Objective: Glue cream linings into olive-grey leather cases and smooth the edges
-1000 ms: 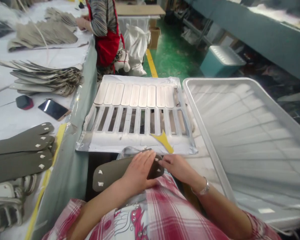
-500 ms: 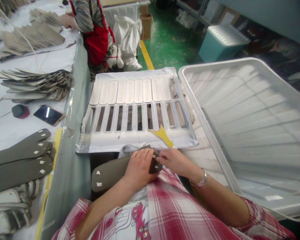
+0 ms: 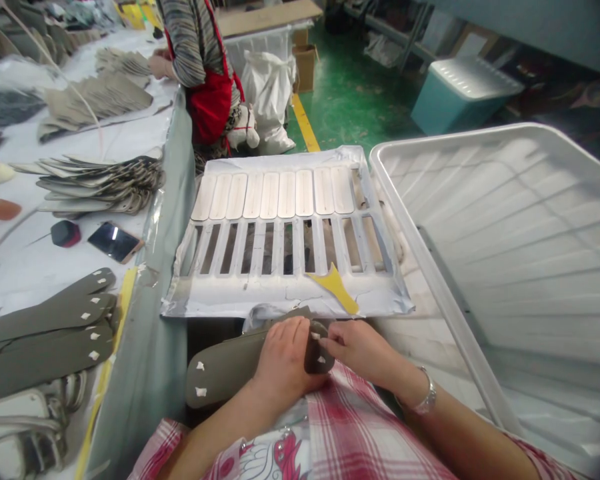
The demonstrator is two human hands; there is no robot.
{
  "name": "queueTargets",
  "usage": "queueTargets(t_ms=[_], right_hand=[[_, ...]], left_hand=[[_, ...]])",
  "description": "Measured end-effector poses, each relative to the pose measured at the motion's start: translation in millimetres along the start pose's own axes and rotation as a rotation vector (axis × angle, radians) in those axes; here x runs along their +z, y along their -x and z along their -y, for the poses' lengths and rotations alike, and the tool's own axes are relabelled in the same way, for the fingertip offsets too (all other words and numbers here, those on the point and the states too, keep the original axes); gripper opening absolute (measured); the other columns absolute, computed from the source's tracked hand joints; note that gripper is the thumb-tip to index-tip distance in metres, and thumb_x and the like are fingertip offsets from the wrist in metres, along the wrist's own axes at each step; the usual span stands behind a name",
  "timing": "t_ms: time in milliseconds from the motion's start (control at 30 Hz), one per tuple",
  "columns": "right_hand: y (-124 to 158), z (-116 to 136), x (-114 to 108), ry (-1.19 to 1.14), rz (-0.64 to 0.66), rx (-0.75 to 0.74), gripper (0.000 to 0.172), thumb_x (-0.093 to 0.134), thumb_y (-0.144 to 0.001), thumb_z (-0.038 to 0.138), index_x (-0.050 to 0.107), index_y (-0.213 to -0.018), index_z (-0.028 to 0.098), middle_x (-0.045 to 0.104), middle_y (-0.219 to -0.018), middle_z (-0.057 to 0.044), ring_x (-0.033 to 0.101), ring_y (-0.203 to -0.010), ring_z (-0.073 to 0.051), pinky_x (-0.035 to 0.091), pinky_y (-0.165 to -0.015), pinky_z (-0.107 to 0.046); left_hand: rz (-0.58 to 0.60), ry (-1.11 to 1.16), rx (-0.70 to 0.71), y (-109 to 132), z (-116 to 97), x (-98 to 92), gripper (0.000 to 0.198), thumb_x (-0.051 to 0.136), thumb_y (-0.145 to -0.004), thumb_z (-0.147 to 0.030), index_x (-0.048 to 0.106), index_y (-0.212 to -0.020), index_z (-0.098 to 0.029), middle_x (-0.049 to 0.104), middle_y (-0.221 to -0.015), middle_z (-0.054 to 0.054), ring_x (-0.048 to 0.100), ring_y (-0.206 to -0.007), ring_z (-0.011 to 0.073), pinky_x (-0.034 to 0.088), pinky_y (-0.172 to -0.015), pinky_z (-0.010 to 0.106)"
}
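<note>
A long grey-green panel (image 3: 225, 370) with rounded ends lies across my lap, tilted, with small white patches near both ends. My left hand (image 3: 285, 357) is closed over it near its right end, fingers on top. At that end my right hand (image 3: 357, 347) is pinched, thumb and forefinger beside a small white patch (image 3: 316, 337); what lies between the fingertips is too small to make out. Just beyond my hands is a white slotted board (image 3: 260, 293), bearing a row of pale rounded strips (image 3: 270, 195) and a yellow forked piece (image 3: 337, 287).
On the left-hand table are several similar grey-green panels (image 3: 45, 333), a stack of pieces (image 3: 105, 183) and a phone (image 3: 115, 241). A big white plastic bin (image 3: 445, 320) stands at my right. Farther off, a person in a red apron (image 3: 207, 100) works at the table.
The whole scene has shifted slightly down and right in view. Both hands stay at the same end of the panel, and my right fingers remain pinched by the white patch.
</note>
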State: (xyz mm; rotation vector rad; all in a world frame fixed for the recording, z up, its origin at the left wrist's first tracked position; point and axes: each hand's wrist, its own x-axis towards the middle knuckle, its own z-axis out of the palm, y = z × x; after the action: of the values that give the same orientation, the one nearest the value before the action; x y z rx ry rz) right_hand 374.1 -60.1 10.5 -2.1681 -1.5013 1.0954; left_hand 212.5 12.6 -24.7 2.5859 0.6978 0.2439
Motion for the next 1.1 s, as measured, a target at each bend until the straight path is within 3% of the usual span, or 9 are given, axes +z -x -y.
queueTargets(t_ms=[267, 567, 867, 1000, 1100], right_hand=[[-4, -3, 0, -0.037, 0.026, 0.049, 0.030, 0.050, -0.081, 0.034, 0.053, -0.057, 0.016, 0.056, -0.054, 0.000, 0.044, -0.050, -0.010, 0.021, -0.048, -0.024], [-6, -5, 5, -0.049, 0.003, 0.038, 0.028, 0.052, -0.079, 0.033, 0.055, -0.057, 0.017, 0.057, -0.055, 0.000, 0.043, -0.049, -0.009, 0.024, -0.048, -0.024], [-4, -3, 5, 0.038, -0.014, 0.016, 0.028, 0.051, -0.079, 0.035, 0.055, -0.058, 0.017, 0.057, -0.057, -0.001, 0.042, -0.050, -0.010, 0.023, -0.048, -0.025], [-5, -9, 7, -0.019, -0.019, 0.009, 0.027, 0.053, -0.077, 0.034, 0.052, -0.056, 0.017, 0.054, -0.054, 0.001, 0.041, -0.050, -0.009, 0.024, -0.049, -0.024], [-9, -17, 12, -0.120, -0.009, 0.050, 0.030, 0.054, -0.075, 0.038, 0.048, -0.056, 0.017, 0.049, -0.052, 0.003, 0.039, -0.050, -0.008, 0.024, -0.047, -0.022]], left_hand=[[0.054, 0.012, -0.040, -8, -4, -5.9, 0.057, 0.067, -0.055, -0.039, 0.050, -0.104, -0.015, 0.057, -0.102, 0.011, 0.051, -0.094, 0.0285, 0.039, -0.086, 0.043], [0.053, -0.034, -0.003, -3, -1, -4.4, 0.059, 0.063, -0.063, -0.043, 0.047, -0.110, -0.011, 0.055, -0.108, 0.014, 0.050, -0.098, 0.0291, 0.038, -0.089, 0.042], [0.054, -0.057, -0.009, -2, -4, -6.1, 0.069, 0.070, -0.058, -0.045, 0.047, -0.113, -0.010, 0.056, -0.109, 0.015, 0.051, -0.100, 0.0298, 0.039, -0.091, 0.045], [0.040, -0.030, 0.096, 6, 0, -15.3, 0.084, 0.069, -0.062, -0.055, 0.040, -0.127, -0.011, 0.047, -0.128, 0.017, 0.042, -0.117, 0.0311, 0.027, -0.105, 0.050], [0.042, -0.030, 0.216, 16, 3, -24.6, 0.060, 0.065, -0.071, -0.052, 0.050, -0.119, -0.019, 0.047, -0.130, 0.011, 0.038, -0.123, 0.0286, 0.018, -0.109, 0.051]])
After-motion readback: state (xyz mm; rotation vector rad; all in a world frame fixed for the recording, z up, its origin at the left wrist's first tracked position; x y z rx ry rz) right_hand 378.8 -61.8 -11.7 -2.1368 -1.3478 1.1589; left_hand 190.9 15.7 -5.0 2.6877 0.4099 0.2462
